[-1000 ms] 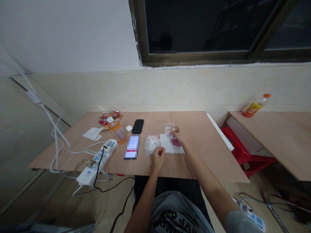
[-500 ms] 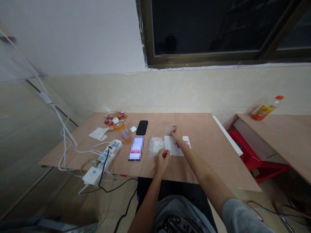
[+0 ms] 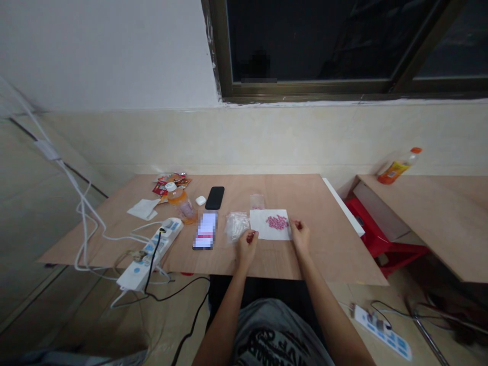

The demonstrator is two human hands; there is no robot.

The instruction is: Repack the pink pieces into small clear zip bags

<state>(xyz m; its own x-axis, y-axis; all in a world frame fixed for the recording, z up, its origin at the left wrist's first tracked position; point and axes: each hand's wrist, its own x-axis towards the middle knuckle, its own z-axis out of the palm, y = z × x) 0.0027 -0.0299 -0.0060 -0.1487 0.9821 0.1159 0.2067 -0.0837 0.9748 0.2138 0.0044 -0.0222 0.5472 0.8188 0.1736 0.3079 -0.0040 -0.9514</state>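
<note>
A white paper sheet [image 3: 267, 231] lies on the wooden table [image 3: 328, 244] with a pile of small pink beads [image 3: 277, 221] on it. My left hand [image 3: 248, 246] rests at the sheet's near left corner, fingers curled round something small and red. My right hand [image 3: 300, 234] sits at the sheet's right edge, fingers curled; what they hold, if anything, does not show. A small clear bag [image 3: 256, 201] lies just beyond the sheet. A heap of clear bags [image 3: 236, 225] sits left of the sheet.
Left of the bags lie a blurred card [image 3: 205, 231], a black phone [image 3: 215, 197], a white earbud case [image 3: 200, 200], an orange bottle [image 3: 178, 201], a white power strip [image 3: 150, 250] with cables, a tissue [image 3: 143, 208] and snack wrappers [image 3: 170, 181]. A red stool [image 3: 385, 239] and second table with bottle [image 3: 398, 166] stand right.
My right hand has left the small clear bag beyond the sheet and come back to the sheet's right edge. The pink beads now show uncovered. My left hand has stayed put.
</note>
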